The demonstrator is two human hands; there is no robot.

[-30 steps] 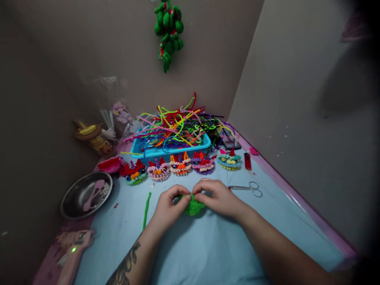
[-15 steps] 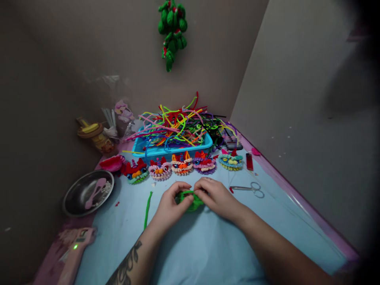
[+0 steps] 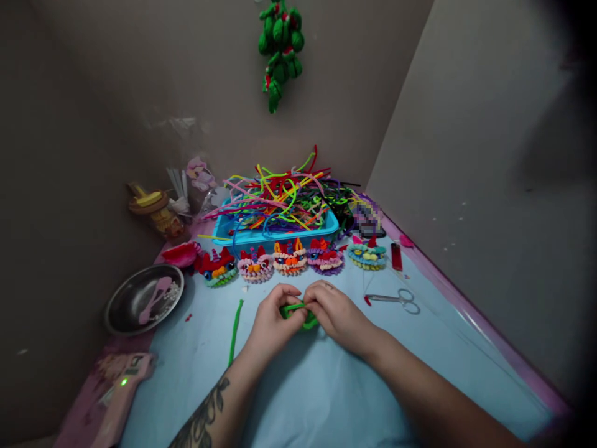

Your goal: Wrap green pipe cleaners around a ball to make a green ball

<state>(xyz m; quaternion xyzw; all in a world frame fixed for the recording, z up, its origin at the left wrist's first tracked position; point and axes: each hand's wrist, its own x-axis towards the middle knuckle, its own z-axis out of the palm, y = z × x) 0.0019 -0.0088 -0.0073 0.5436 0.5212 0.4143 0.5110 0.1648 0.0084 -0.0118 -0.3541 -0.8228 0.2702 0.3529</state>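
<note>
Between my two hands is a green pipe-cleaner piece (image 3: 308, 321), bent into a rounded shape and partly hidden by fingers. My left hand (image 3: 276, 318) pinches its left side between thumb and fingers. From the right, my right hand (image 3: 332, 311) grips the other side, its fingertips close to the left thumb. A single straight green pipe cleaner (image 3: 236, 330) lies on the table beside my left forearm. Just beyond my hands stands a row of colourful pipe-cleaner animal heads, among them an orange and white one (image 3: 290, 257).
A blue tray (image 3: 280, 237) heaped with pipe cleaners stands at the back. Scissors (image 3: 394, 300) and a red lighter-like object (image 3: 396, 256) lie at right. A steel bowl (image 3: 116, 308) and a pink device with a green light (image 3: 124, 398) sit at left.
The view has shifted slightly, so the whole scene sits a little further right. Both hands keep hold of the green piece, with the fingers moved only slightly.
</note>
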